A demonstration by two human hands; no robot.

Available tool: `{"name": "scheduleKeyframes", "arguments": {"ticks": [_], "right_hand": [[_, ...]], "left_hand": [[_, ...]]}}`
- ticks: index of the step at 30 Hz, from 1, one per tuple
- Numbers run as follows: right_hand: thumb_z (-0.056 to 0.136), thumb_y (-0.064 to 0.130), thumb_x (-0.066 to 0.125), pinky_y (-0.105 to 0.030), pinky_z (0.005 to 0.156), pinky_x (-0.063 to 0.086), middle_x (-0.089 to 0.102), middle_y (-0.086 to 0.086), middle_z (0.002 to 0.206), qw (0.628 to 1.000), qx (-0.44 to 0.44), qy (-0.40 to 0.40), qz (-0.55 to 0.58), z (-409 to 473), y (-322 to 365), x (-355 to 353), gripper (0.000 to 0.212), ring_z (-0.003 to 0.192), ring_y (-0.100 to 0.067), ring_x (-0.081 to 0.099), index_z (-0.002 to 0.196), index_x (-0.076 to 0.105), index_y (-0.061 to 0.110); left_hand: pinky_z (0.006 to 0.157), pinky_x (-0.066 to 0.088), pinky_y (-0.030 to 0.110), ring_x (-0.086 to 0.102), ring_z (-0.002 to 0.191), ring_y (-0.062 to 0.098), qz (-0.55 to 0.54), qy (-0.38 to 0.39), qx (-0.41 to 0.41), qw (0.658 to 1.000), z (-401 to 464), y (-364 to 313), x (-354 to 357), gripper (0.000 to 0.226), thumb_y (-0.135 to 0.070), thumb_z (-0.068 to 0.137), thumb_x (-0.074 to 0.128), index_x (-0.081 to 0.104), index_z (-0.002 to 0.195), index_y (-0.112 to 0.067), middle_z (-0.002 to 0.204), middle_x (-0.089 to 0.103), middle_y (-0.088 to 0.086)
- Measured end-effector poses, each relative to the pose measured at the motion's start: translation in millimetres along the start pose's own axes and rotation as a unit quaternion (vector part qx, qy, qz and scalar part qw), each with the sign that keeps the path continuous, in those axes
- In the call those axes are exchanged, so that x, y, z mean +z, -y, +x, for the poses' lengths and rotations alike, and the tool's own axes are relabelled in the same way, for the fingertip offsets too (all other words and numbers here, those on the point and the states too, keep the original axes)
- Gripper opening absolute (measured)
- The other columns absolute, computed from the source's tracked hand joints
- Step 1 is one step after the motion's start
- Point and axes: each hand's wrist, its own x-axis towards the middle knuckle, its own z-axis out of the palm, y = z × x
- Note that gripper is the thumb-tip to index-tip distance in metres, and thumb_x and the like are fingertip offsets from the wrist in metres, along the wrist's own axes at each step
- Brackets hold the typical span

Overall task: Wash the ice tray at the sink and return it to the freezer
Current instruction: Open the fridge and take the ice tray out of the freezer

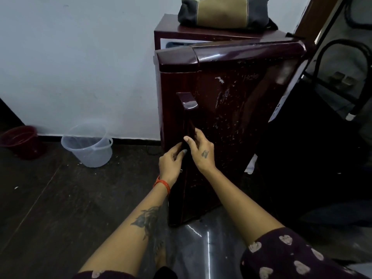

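Dark flooring [50, 208] and a pale wall [80, 57] are seen behind the work area. Far to the left of the hands, a maroon bucket [22, 141] is placed against the wall, with a clear plastic bucket [88, 146] just beside it. Directly ahead of the hands, a maroon refrigerator [231, 127] is positioned with its door ajar at the top. The vertical door handle [188, 121] is gripped at its lower end from the left by the left hand [171, 161], fingers curled around it. The same handle is grasped from the right by the right hand [201, 152]. Above the hands, a striped bag [223, 12] is rested on the refrigerator top. The ice tray cannot be seen.
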Motion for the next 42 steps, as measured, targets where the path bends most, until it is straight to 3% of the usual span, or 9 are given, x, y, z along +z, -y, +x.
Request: {"name": "scheduleKeyframes", "arguments": {"ticks": [4,9,13,17,20,25,29,34,42], "right_hand": [[0.093,0.034,0.055,-0.027,0.095,0.049,0.065,-0.006,0.118,0.999,0.017,-0.011,0.027,-39.7,-0.1,-29.9,0.046,0.111,-0.014,0.060,0.133,0.050,0.012],[0.094,0.028,0.053,-0.004,0.092,0.038,0.058,-0.007,0.129,0.998,0.033,-0.049,0.034,-83.4,0.3,-60.5,0.047,0.121,-0.012,0.052,0.137,0.046,0.010],[0.097,0.026,0.048,-0.003,0.095,0.028,0.052,-0.009,0.137,0.994,0.047,-0.100,0.002,-112.5,4.9,-76.5,0.047,0.128,-0.015,0.047,0.140,0.041,0.009],[0.097,0.035,0.045,-0.017,0.105,0.024,0.034,-0.009,0.150,0.990,0.066,-0.113,-0.048,-142.4,10.5,-85.3,0.059,0.138,-0.019,0.033,0.148,0.023,0.014],[0.097,0.041,0.041,-0.034,0.114,0.023,0.018,-0.004,0.156,0.983,0.032,-0.142,-0.109,-172.3,10.0,-83.6,0.064,0.144,-0.019,0.019,0.149,0.012,0.016],[0.095,0.026,0.048,-0.039,0.120,0.006,0.008,-0.004,0.158,0.953,-0.099,-0.096,-0.269,-216.7,-3.4,-82.3,0.063,0.147,-0.020,0.002,0.149,0.016,0.015],[0.097,0.027,0.038,-0.035,0.120,0.003,0.007,-0.003,0.158,0.941,-0.120,-0.063,-0.311,-215.8,0.3,-92.2,0.059,0.147,-0.018,0.000,0.148,0.012,0.016],[0.099,0.029,0.032,-0.032,0.119,0.001,0.003,-0.001,0.157,0.947,-0.093,-0.062,-0.303,-211.8,-5.8,-111.3,0.057,0.146,-0.013,-0.006,0.147,0.008,0.013],[0.099,0.028,0.031,-0.034,0.119,0.008,0.000,-0.004,0.158,0.945,-0.090,-0.047,-0.312,-230.0,-32.7,-157.8,0.057,0.146,-0.013,-0.006,0.149,0.009,0.011]], "left_hand": [[0.070,0.044,-0.001,0.064,0.104,0.015,0.043,-0.018,0.045,0.998,-49.9,-3.8,6.1,0.036,-0.020,0.088,0.065,0.062,0.124,-0.015,0.114,0.068,0.005],[0.100,0.044,0.040,0.052,0.120,0.028,0.191,-0.066,0.202,0.958,-96.0,5.1,5.2,0.049,-0.021,0.084,0.069,0.054,0.130,-0.011,0.132,0.055,0.011],[0.106,0.038,0.049,0.036,0.134,0.035,0.242,-0.044,0.205,0.947,-113.0,7.6,5.3,0.072,-0.026,0.083,0.070,0.035,0.144,-0.011,0.148,0.032,0.017],[0.117,0.020,0.047,0.004,0.147,0.027,0.256,0.054,0.210,0.942,-123.9,5.8,6.6,0.094,-0.031,0.085,0.067,-0.004,0.147,-0.021,0.158,-0.007,0.004],[0.120,0.013,0.046,-0.004,0.147,0.022,0.248,0.097,0.211,0.941,-131.1,-1.2,10.6,0.102,-0.032,0.084,0.068,-0.014,0.144,-0.023,0.157,-0.014,0.000],[0.117,0.019,0.049,0.004,0.147,0.020,0.207,0.147,0.209,0.944,-149.3,-10.1,21.9,0.104,-0.020,0.082,0.068,-0.018,0.142,-0.022,0.155,-0.013,-0.006],[0.114,0.026,0.049,0.019,0.144,0.018,0.191,0.155,0.214,0.945,-161.6,-11.3,31.3,0.098,-0.012,0.085,0.061,-0.014,0.145,-0.029,0.160,0.006,0.002],[0.121,0.013,0.038,0.000,0.140,0.000,0.213,0.141,0.237,0.937,-179.6,-9.3,47.2,0.087,-0.016,0.089,0.056,-0.006,0.150,-0.020,0.160,0.005,0.000],[0.118,-0.002,0.023,-0.007,0.144,0.006,0.217,0.130,0.256,0.933,-218.4,-12.0,91.3,0.086,-0.018,0.090,0.054,-0.011,0.145,-0.017,0.155,-0.007,-0.005]]}}
